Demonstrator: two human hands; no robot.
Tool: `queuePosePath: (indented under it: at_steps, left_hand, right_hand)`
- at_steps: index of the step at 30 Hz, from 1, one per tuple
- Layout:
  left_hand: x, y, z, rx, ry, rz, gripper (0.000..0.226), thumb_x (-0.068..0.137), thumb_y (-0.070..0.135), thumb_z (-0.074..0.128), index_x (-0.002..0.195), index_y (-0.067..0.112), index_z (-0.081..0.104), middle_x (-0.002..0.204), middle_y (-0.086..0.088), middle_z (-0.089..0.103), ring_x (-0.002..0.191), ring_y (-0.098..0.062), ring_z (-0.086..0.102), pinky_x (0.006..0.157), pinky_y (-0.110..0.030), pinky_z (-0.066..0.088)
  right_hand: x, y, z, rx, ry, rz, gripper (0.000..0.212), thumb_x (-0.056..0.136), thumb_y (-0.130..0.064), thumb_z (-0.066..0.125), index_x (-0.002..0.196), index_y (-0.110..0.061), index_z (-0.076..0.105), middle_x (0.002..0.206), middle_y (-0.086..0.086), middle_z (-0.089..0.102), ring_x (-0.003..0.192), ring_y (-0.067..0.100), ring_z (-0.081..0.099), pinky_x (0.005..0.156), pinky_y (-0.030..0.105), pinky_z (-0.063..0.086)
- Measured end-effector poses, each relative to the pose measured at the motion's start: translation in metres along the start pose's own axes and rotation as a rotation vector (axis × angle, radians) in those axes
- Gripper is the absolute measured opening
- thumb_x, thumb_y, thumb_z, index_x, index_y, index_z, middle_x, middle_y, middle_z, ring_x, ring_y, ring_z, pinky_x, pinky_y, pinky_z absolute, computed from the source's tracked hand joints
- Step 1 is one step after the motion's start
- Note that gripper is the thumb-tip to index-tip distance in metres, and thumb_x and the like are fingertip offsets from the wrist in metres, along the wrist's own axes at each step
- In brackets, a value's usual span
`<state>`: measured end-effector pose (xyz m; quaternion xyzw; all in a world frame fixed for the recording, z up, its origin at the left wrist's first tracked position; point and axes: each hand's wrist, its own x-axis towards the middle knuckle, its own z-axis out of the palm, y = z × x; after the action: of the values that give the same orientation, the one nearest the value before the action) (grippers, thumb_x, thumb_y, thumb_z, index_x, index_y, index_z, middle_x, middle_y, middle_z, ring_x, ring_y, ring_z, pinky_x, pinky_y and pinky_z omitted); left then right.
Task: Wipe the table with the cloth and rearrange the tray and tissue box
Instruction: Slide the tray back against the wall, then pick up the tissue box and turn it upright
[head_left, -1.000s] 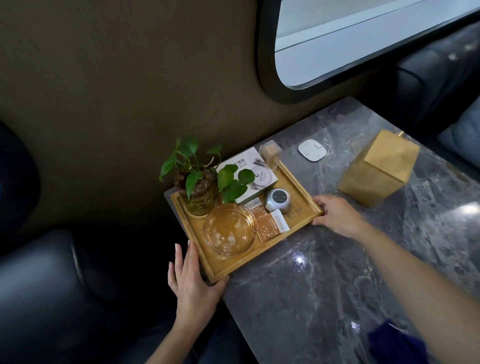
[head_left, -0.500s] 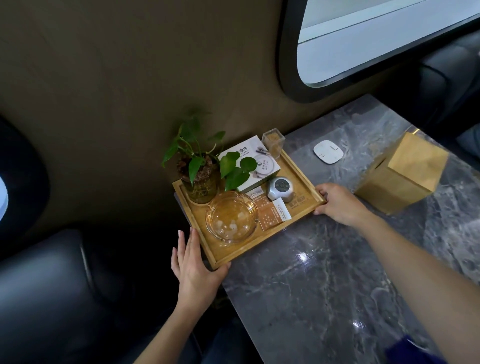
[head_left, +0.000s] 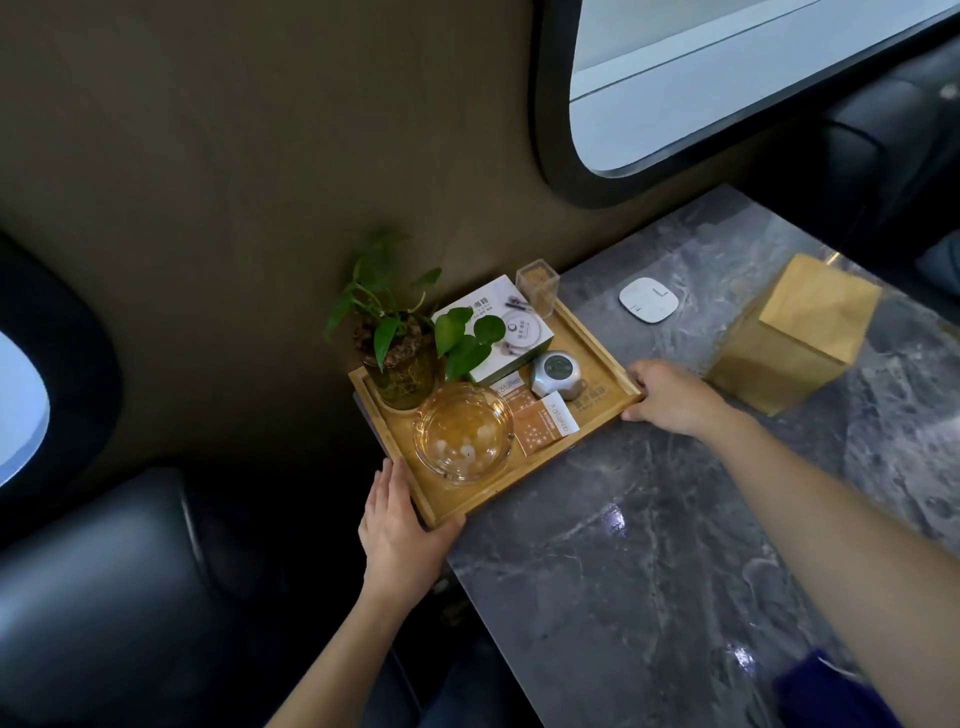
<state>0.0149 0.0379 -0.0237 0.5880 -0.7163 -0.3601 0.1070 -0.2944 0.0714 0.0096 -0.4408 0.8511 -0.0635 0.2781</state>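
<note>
Two hands: both on the tray, mid-frame, at the desk corner by the wall.
Left hand: fingers clasp the near corner.
Right hand: fingers grasp the right corner.
Load: potted plant, glass bowl, boxes; likely heavy, fragile, keep level.
Tissue box: right of centre, untouched.

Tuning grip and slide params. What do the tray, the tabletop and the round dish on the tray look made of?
Tray: light wood or bamboo by its yellow-tan colour, matt. Tabletop: grey stone or stone-look slab with pale veining, polished, since it shows bright glints. Round dish: clear glass, probably; the tray shows through it and its thick rim shines. Left hand and right hand grip the tray's edges.
</note>
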Motion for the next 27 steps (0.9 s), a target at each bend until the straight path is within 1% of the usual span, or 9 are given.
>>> queuePosePath:
  at_steps: [3,5,7,9,12,16,22,25,27]
  left_hand:
    - [-0.015,0.014,-0.001,0.007,0.058,0.016,0.078,0.082,0.033,0.064,0.144,0.011,0.023,0.155,-0.009,0.021,0.144,-0.024,0.012,0.117,-0.044,0.011]
    - [-0.03,0.027,0.0,0.019,0.117,0.106,0.069,0.083,0.03,0.064,0.14,0.01,0.031,0.153,-0.009,0.027,0.142,-0.025,0.018,0.115,-0.042,0.015]
    - [-0.041,0.043,0.004,0.036,0.134,0.229,0.064,0.082,0.028,0.065,0.137,0.01,0.037,0.15,-0.008,0.032,0.14,-0.025,0.025,0.112,-0.039,0.02]
    - [-0.041,0.063,0.008,0.05,0.108,0.339,0.061,0.083,0.036,0.062,0.134,0.01,0.041,0.146,-0.009,0.038,0.137,-0.026,0.03,0.109,-0.035,0.02]
    - [-0.03,0.105,0.017,0.059,0.032,0.473,0.067,0.08,0.049,0.045,0.134,0.011,0.041,0.143,-0.008,0.042,0.132,-0.024,0.036,0.105,-0.03,0.02]
    - [-0.004,0.174,0.033,0.007,-0.114,0.599,0.053,0.087,0.035,0.055,0.135,0.014,0.041,0.141,-0.005,0.046,0.129,-0.018,0.039,0.107,-0.028,0.028]
    - [0.033,0.257,0.071,-0.124,-0.269,0.606,0.053,0.088,0.034,0.054,0.135,0.011,0.042,0.142,-0.008,0.046,0.131,-0.02,0.041,0.109,-0.035,0.032]
    - [0.049,0.282,0.095,-0.195,-0.389,0.523,0.058,0.089,0.037,0.053,0.139,0.01,0.037,0.148,-0.009,0.039,0.136,-0.021,0.036,0.114,-0.041,0.031]
    - [0.057,0.292,0.11,-0.254,-0.471,0.452,0.063,0.089,0.038,0.052,0.142,0.01,0.03,0.152,-0.008,0.031,0.14,-0.022,0.03,0.116,-0.043,0.026]
  right_hand:
    - [-0.009,0.002,-0.009,0.009,0.016,0.008,0.042,0.079,-0.026,0.068,0.114,-0.008,0.053,0.117,0.014,0.059,0.103,0.029,0.056,0.091,0.043,0.046]
    - [-0.018,0.004,-0.016,0.039,0.042,0.007,0.054,0.083,-0.03,0.063,0.13,-0.01,0.044,0.128,0.013,0.054,0.114,0.029,0.052,0.096,0.041,0.044]
    - [-0.027,0.009,-0.026,0.066,0.081,-0.007,0.059,0.085,-0.031,0.06,0.136,-0.01,0.038,0.133,0.012,0.052,0.118,0.028,0.05,0.096,0.038,0.041]
    - [-0.037,0.012,-0.038,0.083,0.14,-0.027,0.054,0.086,-0.028,0.06,0.133,-0.008,0.043,0.123,0.014,0.057,0.111,0.028,0.055,0.091,0.036,0.043]
    - [-0.053,0.019,-0.058,0.128,0.248,-0.037,0.042,0.086,-0.027,0.059,0.121,-0.006,0.052,0.105,0.012,0.064,0.095,0.028,0.06,0.086,0.04,0.049]
    - [-0.07,0.035,-0.082,0.218,0.407,0.02,0.034,0.089,-0.024,0.055,0.12,-0.011,0.054,0.11,0.011,0.065,0.1,0.029,0.058,0.087,0.038,0.046]
    - [-0.069,0.074,-0.097,0.37,0.7,0.221,0.034,0.088,-0.022,0.054,0.12,-0.01,0.055,0.115,0.013,0.062,0.106,0.031,0.056,0.087,0.038,0.044]
    - [-0.056,0.094,-0.095,0.481,0.751,0.316,0.045,0.087,-0.025,0.058,0.126,-0.006,0.048,0.127,0.017,0.054,0.115,0.032,0.051,0.093,0.036,0.041]
    - [-0.049,0.102,-0.092,0.606,0.711,0.349,0.057,0.086,-0.031,0.058,0.136,-0.01,0.039,0.139,0.014,0.046,0.127,0.03,0.043,0.102,0.036,0.036]
